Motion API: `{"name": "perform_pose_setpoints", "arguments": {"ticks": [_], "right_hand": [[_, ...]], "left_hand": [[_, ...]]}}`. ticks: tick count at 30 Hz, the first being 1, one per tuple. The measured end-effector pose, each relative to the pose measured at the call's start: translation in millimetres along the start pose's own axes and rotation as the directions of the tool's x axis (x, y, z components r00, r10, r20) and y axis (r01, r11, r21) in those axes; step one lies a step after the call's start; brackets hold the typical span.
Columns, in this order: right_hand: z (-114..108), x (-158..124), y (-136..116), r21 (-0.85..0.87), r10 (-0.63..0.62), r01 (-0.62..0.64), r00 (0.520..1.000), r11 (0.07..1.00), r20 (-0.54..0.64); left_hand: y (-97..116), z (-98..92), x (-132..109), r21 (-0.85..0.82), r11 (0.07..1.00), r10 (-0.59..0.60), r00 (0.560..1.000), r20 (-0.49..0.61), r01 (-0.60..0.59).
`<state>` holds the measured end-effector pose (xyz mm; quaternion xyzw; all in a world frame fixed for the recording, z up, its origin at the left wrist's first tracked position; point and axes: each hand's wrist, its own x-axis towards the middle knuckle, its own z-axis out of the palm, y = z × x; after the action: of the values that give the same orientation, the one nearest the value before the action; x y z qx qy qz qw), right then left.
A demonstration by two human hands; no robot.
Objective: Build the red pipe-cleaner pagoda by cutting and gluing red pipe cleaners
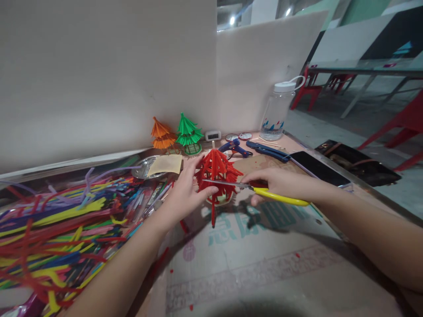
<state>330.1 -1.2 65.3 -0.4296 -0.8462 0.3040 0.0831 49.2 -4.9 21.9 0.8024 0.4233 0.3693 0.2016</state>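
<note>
Nearest: bare forearms [132,259] over printed board [280,273]. Holding yellow-handled scissors [284,197] in right hand [269,181], blades across red tiered model [216,164] between hands. Spanning model's left side with left hand [187,191], thumb wide, grip unclear. Behind: green model [188,132], orange model [161,130].

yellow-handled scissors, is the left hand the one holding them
No, the right hand holds the yellow-handled scissors, while the left hand is at the red model.
</note>
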Motion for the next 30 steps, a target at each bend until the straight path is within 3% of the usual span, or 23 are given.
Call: {"name": "perform_pose_setpoints", "arguments": {"ticks": [5, 7, 9, 11, 13, 15, 21, 26, 30], "right_hand": [[1, -2, 0, 0.005, -0.013, 0.013, 1.0, 1.0, 0.019], [1, -3, 1, 0.018, -0.01, 0.01, 1.0, 1.0, 0.028], [1, -3, 2, 0.036, -0.008, 0.007, 1.0, 0.999, 0.028], [1, -2, 2, 0.043, -0.013, 0.012, 1.0, 0.999, 0.027], [1, -2, 3, 0.032, -0.026, 0.025, 0.999, 0.999, 0.031], [1, -2, 4, 0.01, -0.046, 0.046, 0.999, 0.999, 0.029], [4, -4, 7, -0.008, -0.042, 0.042, 0.999, 0.999, -0.018], [7, -3, 5, 0.075, -0.026, 0.024, 0.999, 0.997, 0.027], [2, -5, -2, 0.108, -0.067, 0.057, 0.993, 0.992, 0.092]], "left_hand": [[3, -0.4, -2, 0.091, 0.996, 0.001, 0.988, -0.152, 0.013], [11, -5.3, -3, 0.161, 0.982, -0.066, 0.979, -0.191, 0.098], [24, -12.6, -3, 0.225, 0.944, -0.22, 0.969, -0.115, 0.241], [36, -19.3, -3, 0.238, 0.905, -0.375, 0.925, 0.058, 0.352], [43, -22.7, -3, 0.189, 0.902, -0.424, 0.877, 0.225, 0.388], [44, -22.2, -3, 0.138, 0.918, -0.397, 0.859, 0.325, 0.372], [40, -15.4, -3, 0.135, 0.929, -0.369, 0.846, 0.384, 0.344], [40, -13.6, -4, 0.139, 0.923, -0.384, 0.825, 0.414, 0.359], [38, -19.3, -7, 0.176, 0.925, -0.378, 0.784, 0.493, 0.336]]}}
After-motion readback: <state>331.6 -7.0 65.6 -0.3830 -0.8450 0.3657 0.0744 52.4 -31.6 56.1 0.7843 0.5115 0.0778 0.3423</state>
